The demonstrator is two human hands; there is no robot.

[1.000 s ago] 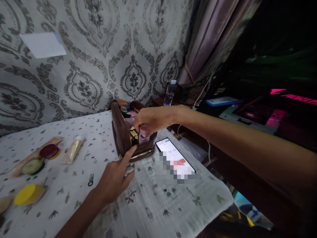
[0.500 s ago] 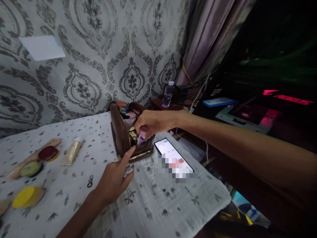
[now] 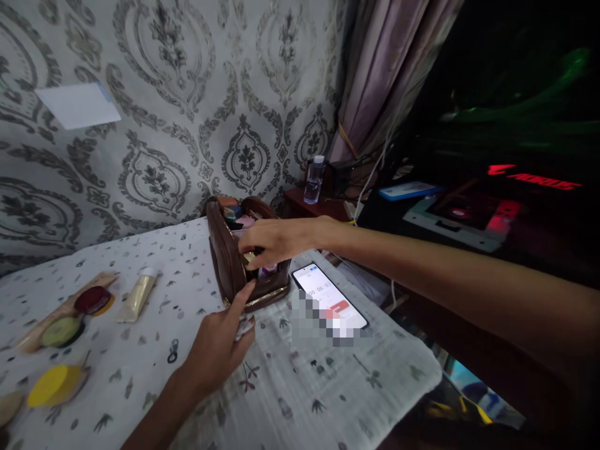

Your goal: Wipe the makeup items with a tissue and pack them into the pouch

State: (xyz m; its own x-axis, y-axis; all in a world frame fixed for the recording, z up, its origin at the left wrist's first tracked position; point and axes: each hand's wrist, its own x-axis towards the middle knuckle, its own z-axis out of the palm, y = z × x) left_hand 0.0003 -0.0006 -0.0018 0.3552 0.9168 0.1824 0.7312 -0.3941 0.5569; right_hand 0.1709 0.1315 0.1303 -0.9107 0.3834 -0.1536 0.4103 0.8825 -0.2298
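A brown zipped bag (image 3: 224, 259) stands open on the patterned cloth, with several small items inside. My right hand (image 3: 267, 242) reaches over its opening from the right, fingers bent down among the contents. A purple and white item (image 3: 268, 271) lies in the bag just below that hand; whether the fingers grip anything is hidden. My left hand (image 3: 220, 347) is at the bag's front edge, its index finger stretched out to the rim, the other fingers partly curled around something small and whitish (image 3: 244, 327).
On the cloth (image 3: 300, 394) at the left are a yellow-lidded jar (image 3: 55, 385), a dark red jar (image 3: 94, 300), a green-lidded jar (image 3: 62, 330) and tubes (image 3: 137, 297). A lit phone (image 3: 330, 300) lies right of the bag. Behind stands a bottle (image 3: 314, 181).
My right hand has shifted left and its fingers have come off the purple and white item, which now sits lower in the bag. The left hand has barely moved.
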